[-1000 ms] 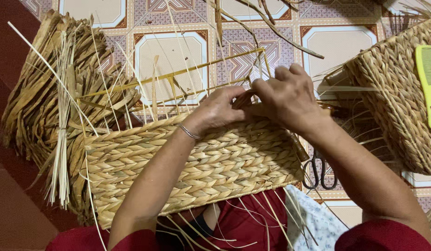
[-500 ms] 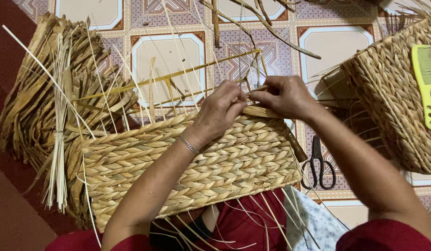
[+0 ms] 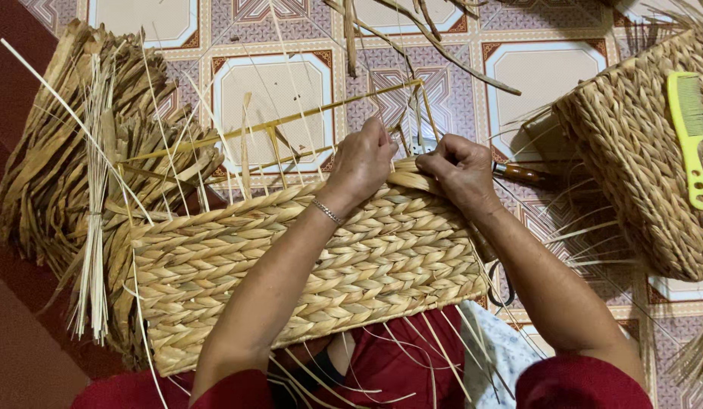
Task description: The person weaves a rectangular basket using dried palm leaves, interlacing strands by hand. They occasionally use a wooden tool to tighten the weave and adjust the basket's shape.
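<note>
The left hand (image 3: 364, 160) and the right hand (image 3: 459, 170) meet at the top edge of a woven basket (image 3: 306, 273) that lies across the person's lap; each grip is narrow, fingers pinched on a flat, pale strand (image 3: 412, 179) of dried fibre at the rim — the two grips sit just beside each other, nearly touching; a thin metal bracelet (image 3: 327, 211) rings the left wrist.

The basket is boxy and oblong, its wall built of thick plaited rows, golden-tan and ropey in texture; just above the grips, stiff yellow ribs (image 3: 291, 121) and thin uprights stand free, unwoven, over the patterned tile floor (image 3: 276, 91); loose thin straws trail below the basket over red cloth.

Well to the left of the grips, a bundle (image 3: 56, 159) of flat, dry, brown-gold leaves lies fanned out, with a sheaf of fine pale straws across it.

Just right of the right grip, a wooden handle (image 3: 522, 175) of a tool shows on the floor, its working end hidden; further right stands a second basket (image 3: 632, 167) of the same plait, with a bright yellow-green plastic comb (image 3: 691, 136) lying on it; below the right forearm, dark scissor loops (image 3: 503, 282) peep out beside the first basket's corner.
</note>
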Demonstrator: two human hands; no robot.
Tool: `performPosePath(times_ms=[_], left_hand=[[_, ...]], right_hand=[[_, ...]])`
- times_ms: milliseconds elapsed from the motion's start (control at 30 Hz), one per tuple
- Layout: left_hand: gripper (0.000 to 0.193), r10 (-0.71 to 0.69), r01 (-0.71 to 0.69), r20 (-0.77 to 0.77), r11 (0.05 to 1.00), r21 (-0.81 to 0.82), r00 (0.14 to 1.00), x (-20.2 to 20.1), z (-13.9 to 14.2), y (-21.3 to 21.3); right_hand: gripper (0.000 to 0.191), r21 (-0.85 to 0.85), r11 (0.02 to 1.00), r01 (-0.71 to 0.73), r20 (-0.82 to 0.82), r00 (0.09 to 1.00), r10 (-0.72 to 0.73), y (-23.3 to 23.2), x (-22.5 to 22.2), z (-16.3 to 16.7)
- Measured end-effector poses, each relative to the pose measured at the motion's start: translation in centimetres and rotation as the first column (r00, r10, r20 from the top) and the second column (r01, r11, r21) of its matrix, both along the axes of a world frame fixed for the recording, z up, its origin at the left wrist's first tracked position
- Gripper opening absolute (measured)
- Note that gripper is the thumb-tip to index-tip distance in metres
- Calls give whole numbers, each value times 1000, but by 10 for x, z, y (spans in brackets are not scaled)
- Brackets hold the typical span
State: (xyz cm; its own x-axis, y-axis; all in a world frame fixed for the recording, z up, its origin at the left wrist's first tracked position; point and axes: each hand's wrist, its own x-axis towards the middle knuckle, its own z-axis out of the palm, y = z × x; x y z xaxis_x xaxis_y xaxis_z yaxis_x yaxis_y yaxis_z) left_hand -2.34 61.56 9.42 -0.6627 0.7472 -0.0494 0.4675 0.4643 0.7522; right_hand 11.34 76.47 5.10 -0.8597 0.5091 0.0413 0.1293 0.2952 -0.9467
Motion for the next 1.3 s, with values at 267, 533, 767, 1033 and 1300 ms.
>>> performPosePath(times_ms=[267,533,767,1033,1300], left_hand=[[38,145,-366,646,904,222,749,-23,40,-80],[20,461,-405,-363,887,223,809,-58,35,-300],[51,743,-709,82,661,-246,665,-66,-2,-374],[58,613,-710,506,705,-4,606,-63,-33,-378],[61,530,-677,524,725,129,667,-60,-27,-378]], right_hand=[[20,-275,961,6,-75,997,-28,14,7,7],[20,-218,970,107,212,975,-60,20,19,-20],[17,-192,975,108,32,994,-103,10,12,-40],[9,-158,984,83,-146,984,-106,39,21,-84],[14,-294,954,54,-168,980,-107,26,23,-65]])
